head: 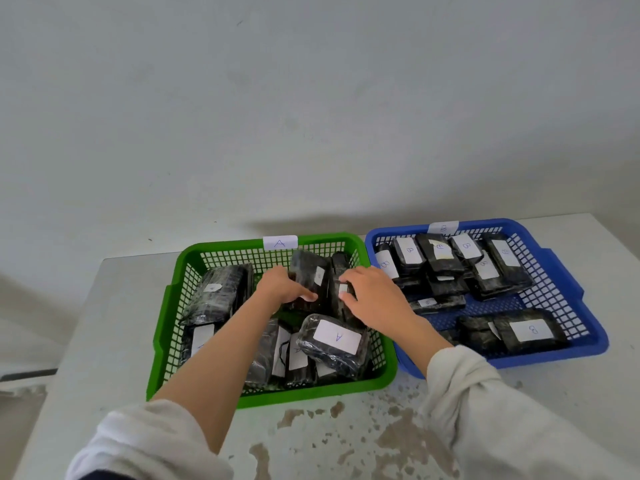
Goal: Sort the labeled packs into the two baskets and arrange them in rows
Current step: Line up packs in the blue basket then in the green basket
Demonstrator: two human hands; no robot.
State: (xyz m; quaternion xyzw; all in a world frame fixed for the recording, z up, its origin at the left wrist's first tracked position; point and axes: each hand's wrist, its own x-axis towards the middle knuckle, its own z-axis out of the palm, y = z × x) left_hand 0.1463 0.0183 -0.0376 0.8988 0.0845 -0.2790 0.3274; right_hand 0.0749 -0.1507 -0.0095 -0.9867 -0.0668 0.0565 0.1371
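- Two pale sleeves, the left sleeve and the right sleeve, are reaching up from the bottom of the frame over a grey surface that is showing brown flaked patches at lower centre.
- The green basket is sitting at centre frame, holding black wrapped packs with white labels; a front pack marked A is lying tilted on top of others near the basket's lower right corner.
- A long pack is leaning along the green basket's left side.
- The left hand is gripping an upright pack in the middle of the green basket, its fingers wrapping round the pack.
- The right hand is holding a second pack just right of the first — its fingers are curling over the pack near its small white label.
- The blue basket is standing at the right, touching the green one, with B packs lining its far side and a large B pack lying at its near edge.
- An A tag is sticking on the green basket's far rim, and a pale tag on the blue one's — its letter is too blurred to read.
- A plain wall is filling the upper frame.
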